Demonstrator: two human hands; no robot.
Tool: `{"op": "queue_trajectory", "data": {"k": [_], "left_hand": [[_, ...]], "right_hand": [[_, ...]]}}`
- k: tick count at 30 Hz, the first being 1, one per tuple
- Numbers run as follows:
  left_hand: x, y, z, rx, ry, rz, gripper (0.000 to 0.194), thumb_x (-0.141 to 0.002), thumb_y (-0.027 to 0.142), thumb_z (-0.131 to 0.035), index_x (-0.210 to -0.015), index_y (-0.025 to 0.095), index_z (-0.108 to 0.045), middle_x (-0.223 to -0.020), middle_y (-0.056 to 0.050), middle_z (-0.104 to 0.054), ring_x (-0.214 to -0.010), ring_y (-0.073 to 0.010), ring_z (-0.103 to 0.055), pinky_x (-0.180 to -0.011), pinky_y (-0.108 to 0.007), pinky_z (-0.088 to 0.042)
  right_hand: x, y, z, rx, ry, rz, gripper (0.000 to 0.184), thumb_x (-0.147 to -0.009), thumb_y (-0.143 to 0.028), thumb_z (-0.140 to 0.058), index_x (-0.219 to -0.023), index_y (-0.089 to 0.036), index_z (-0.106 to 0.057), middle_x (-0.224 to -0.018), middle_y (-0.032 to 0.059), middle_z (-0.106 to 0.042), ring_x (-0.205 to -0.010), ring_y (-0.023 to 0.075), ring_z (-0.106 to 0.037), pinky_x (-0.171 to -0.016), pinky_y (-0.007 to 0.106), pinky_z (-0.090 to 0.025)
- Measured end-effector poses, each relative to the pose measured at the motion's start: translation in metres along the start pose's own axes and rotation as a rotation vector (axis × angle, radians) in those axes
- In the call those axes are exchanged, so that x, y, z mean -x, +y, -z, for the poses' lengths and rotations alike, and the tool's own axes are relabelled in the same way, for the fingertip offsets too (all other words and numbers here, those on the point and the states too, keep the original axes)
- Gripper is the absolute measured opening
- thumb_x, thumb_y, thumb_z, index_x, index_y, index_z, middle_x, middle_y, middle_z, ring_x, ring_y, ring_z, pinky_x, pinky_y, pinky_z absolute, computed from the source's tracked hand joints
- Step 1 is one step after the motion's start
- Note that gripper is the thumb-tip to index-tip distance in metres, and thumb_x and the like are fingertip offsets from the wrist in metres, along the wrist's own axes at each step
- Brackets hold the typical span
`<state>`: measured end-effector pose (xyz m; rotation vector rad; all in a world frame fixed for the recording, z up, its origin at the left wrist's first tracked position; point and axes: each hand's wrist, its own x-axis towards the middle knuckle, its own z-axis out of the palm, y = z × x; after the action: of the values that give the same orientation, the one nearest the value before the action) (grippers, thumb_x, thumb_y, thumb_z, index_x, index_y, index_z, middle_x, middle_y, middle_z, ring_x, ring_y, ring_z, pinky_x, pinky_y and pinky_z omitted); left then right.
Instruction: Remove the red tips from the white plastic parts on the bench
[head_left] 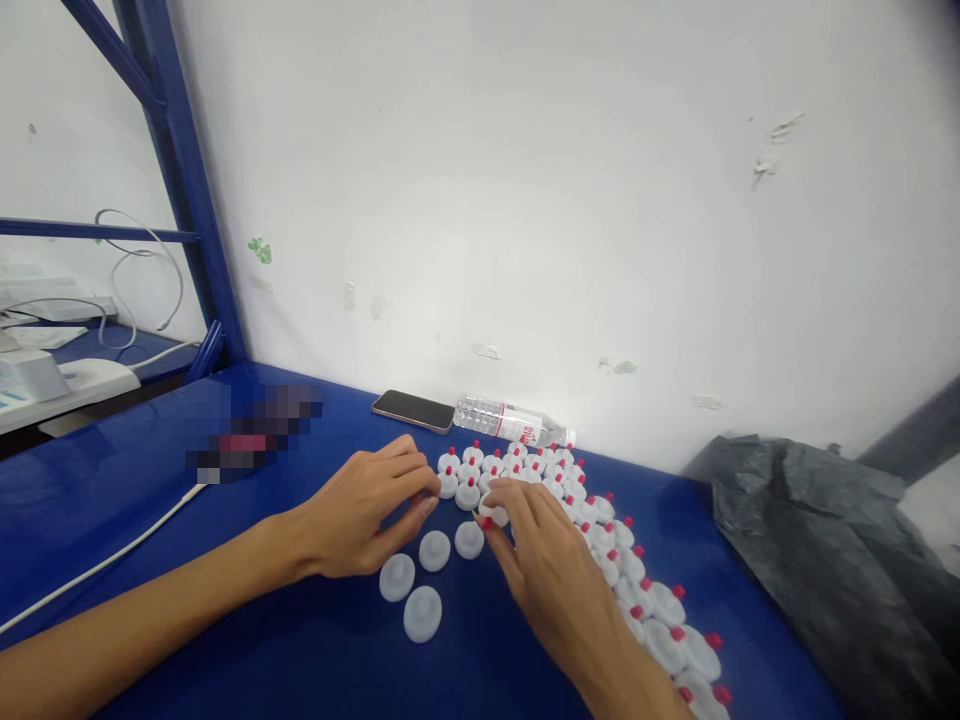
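**While the right hand [544, 550] pinched a white cap [492, 508], the left hand [364, 508] hung nearby**

The held cap sat at the fingertips of the right hand, between thumb and fingers, its red tip [487, 522] just beside the thumb. The left hand curled to its left, thumb and fingers close together; whether they grasped anything could not be told. Four all-white pieces [422, 615] lay on the blue table [300, 640], left of the grip and on its near side. Red-tipped pieces [664, 603] crowded the far side and the right. Farther off, a clear bottle [487, 416] lay beside a phone [413, 411].
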<state>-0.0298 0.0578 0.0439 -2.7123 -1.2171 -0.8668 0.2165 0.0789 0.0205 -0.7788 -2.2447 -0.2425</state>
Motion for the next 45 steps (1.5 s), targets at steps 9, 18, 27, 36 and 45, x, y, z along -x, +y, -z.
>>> {"op": "queue_trajectory", "data": {"k": [9, 18, 27, 36, 45], "left_hand": [[0.005, 0.018, -0.012, -0.006, -0.072, -0.096, 0.004, -0.097, 0.028, -0.055, -0.1, 0.026, -0.056, -0.085, -0.003, -0.063, -0.081, -0.0246, -0.054, -0.059, -0.037, -0.042], [0.001, 0.018, -0.008, 0.021, -0.008, -0.04, 0.013, -0.097, 0.016, -0.045, -0.095, 0.025, -0.055, -0.079, -0.003, -0.062, -0.077, -0.0239, -0.053, -0.057, -0.037, -0.04], [0.004, 0.022, -0.017, 0.137, -0.045, 0.058, 0.024, -0.102, 0.026, -0.037, -0.081, 0.026, -0.048, -0.075, 0.0, -0.059, -0.074, -0.0224, -0.051, -0.063, -0.038, -0.041], [-0.002, -0.008, 0.009, 0.099, 0.159, 0.289, 0.036, -0.106, 0.028, -0.03, -0.071, 0.025, -0.037, -0.067, 0.003, -0.043, -0.066, -0.0183, -0.043, -0.06, -0.034, -0.038], [0.0, -0.01, -0.01, -0.057, -0.145, 0.151, 0.011, -0.093, 0.016, -0.052, -0.09, 0.024, -0.059, -0.09, -0.001, -0.063, -0.09, -0.0222, -0.052, -0.067, -0.034, -0.041]], "right_hand": [[-0.002, -0.017, 0.008, 0.01, -0.018, 0.126, 0.023, -0.095, -0.015, -0.063, -0.117, -0.02, -0.059, -0.101, 0.0056, -0.073, -0.086, 0.023, -0.069, -0.079, 0.037, -0.056], [-0.005, -0.018, 0.01, -0.082, -0.003, 0.104, 0.026, -0.1, -0.029, -0.064, -0.123, -0.019, -0.059, -0.099, 0.0041, -0.075, -0.086, 0.0194, -0.069, -0.078, 0.033, -0.054], [-0.007, -0.02, 0.007, 0.011, 0.048, 0.141, 0.022, -0.102, -0.024, -0.056, -0.121, -0.019, -0.066, -0.108, 0.0064, -0.076, -0.094, 0.022, -0.069, -0.092, 0.04, -0.048], [-0.011, 0.024, 0.026, 0.07, 0.206, -0.023, 0.015, -0.099, -0.02, -0.06, -0.112, -0.021, -0.066, -0.104, 0.0046, -0.075, -0.093, 0.0218, -0.068, -0.089, 0.039, -0.046], [-0.004, -0.007, 0.016, -0.271, -0.252, 0.149, 0.007, -0.093, -0.02, -0.064, -0.097, -0.025, -0.062, -0.102, -0.0002, -0.073, -0.091, 0.0216, -0.067, -0.089, 0.041, -0.052]]}}
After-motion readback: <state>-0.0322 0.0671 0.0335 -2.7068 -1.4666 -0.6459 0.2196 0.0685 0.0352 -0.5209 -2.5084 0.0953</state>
